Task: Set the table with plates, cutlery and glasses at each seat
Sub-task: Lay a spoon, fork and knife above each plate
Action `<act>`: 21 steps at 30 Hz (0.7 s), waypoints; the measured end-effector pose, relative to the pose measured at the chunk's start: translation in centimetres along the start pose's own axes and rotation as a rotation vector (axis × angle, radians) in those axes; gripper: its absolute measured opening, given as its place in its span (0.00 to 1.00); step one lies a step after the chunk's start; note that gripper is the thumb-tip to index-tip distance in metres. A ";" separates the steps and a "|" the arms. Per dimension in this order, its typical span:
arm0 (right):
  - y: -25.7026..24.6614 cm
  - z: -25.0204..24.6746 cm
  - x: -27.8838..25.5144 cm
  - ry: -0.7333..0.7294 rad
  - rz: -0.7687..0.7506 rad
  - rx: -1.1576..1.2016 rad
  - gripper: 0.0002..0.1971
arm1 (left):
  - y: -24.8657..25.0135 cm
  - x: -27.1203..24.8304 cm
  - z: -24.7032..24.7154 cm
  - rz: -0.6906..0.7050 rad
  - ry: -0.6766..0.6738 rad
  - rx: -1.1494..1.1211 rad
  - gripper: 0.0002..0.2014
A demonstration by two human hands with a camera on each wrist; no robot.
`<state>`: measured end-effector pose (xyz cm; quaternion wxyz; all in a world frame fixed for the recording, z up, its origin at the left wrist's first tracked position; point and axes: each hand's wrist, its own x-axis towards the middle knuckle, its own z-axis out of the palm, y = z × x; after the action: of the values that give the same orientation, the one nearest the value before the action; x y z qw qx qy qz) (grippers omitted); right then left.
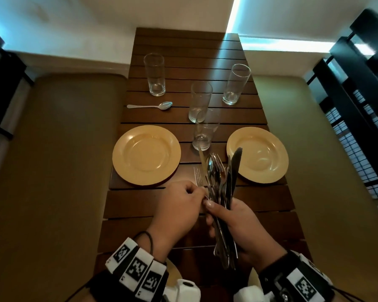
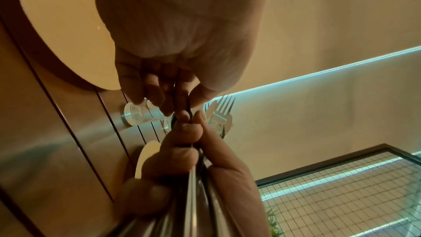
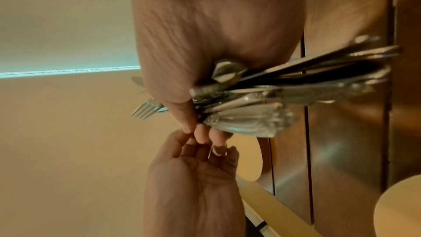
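Right hand [image 1: 238, 225]: fingers wrapped round cutlery bundle [image 1: 222, 188], held above table [image 1: 140, 205].
Left hand [image 1: 179, 205]: fingers pinching one fork [image 1: 198, 176] at the bundle.
Plates [image 1: 146, 154]: two, at facing seats.
Glasses [image 1: 154, 74]: four, upright.

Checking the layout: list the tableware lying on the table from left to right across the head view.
Left plate → spoon → far-left glass → fork → far-right glass → right plate. The two middle glasses overlap, so they are omitted.

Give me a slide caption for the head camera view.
Right hand grips a cutlery bundle while left hand pinches out one piece, above two yellow plates.
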<state>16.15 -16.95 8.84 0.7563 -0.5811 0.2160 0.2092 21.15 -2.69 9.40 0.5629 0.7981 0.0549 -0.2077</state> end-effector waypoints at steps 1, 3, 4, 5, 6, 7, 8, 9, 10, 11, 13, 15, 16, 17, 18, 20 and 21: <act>0.1 0.1 -0.2 -0.005 0.005 -0.011 0.14 | 0.1 0.3 -0.3 0.006 0.032 0.009 0.16; 0.3 0.4 -0.8 -0.009 0.019 -0.029 0.13 | 0.2 1.2 -1.0 -0.011 0.099 -0.084 0.17; 0.5 0.5 -1.0 -0.010 0.025 -0.043 0.14 | 0.2 1.4 -1.2 -0.025 0.119 -0.142 0.17; 0.6 0.6 -1.1 -0.007 0.025 -0.057 0.14 | 0.3 1.4 -1.2 -0.037 0.122 -0.180 0.18; 0.7 0.6 -1.1 0.000 0.019 -0.071 0.14 | 0.4 1.2 -1.1 -0.050 0.103 -0.199 0.17; 0.7 0.5 -1.0 0.011 0.010 -0.087 0.12 | 0.5 0.6 -0.9 -0.064 0.055 -0.212 0.17; 0.7 0.4 -0.9 0.021 0.001 -0.108 0.10 | 0.6 -0.2 -0.5 -0.078 -0.002 -0.236 0.15; 0.5 0.4 -0.9 0.027 -0.003 -0.126 0.08 | 0.7 -0.8 -0.2 -0.087 -0.051 -0.261 0.13; 0.4 0.4 -0.8 0.026 -0.006 -0.136 0.08 | 0.5 -1.2 0.1 -0.093 -0.072 -0.283 0.12; 0.4 0.3 -0.7 0.023 -0.001 -0.140 0.08 | 0.2 -1.1 0.3 -0.087 -0.068 -0.292 0.11; 0.4 0.3 -0.7 0.012 0.022 -0.133 0.09 | -0.2 0.3 -0.2 -0.064 0.014 -0.328 0.10; 0.7 0.0 -0.6 -0.003 0.052 -0.119 0.11 | 0.4 2.9 -1.9 -0.037 0.112 -0.429 0.09; 1.0 -0.3 -0.6 -0.007 0.068 -0.120 0.11 | 0.9 4.4 -3.2 -0.003 0.151 -0.437 0.09; 1.1 -0.6 -0.5 -0.003 0.084 -0.126 0.11 | 1.4 6.1 -4.6 0.055 0.193 -0.375 0.10; 1.3 -1.1 -0.3 -0.002 0.089 -0.127 0.11 | 2.0 7.8 -6.1 0.116 0.233 -0.278 0.11; 1.6 -2.2 0.2 0.006 0.111 -0.140 0.10 | 2.8 11.7 -8.9 0.209 0.299 -0.076 0.12; 1.5 -2.6 0.5 0.013 0.134 -0.146 0.10 | 3.1 13.8 -10.0 0.235 0.321 0.016 0.12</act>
<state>15.50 -19.12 6.80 0.6949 -0.6201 0.2436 0.2707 37.35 3.35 9.49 0.5609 0.8263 0.0489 -0.0111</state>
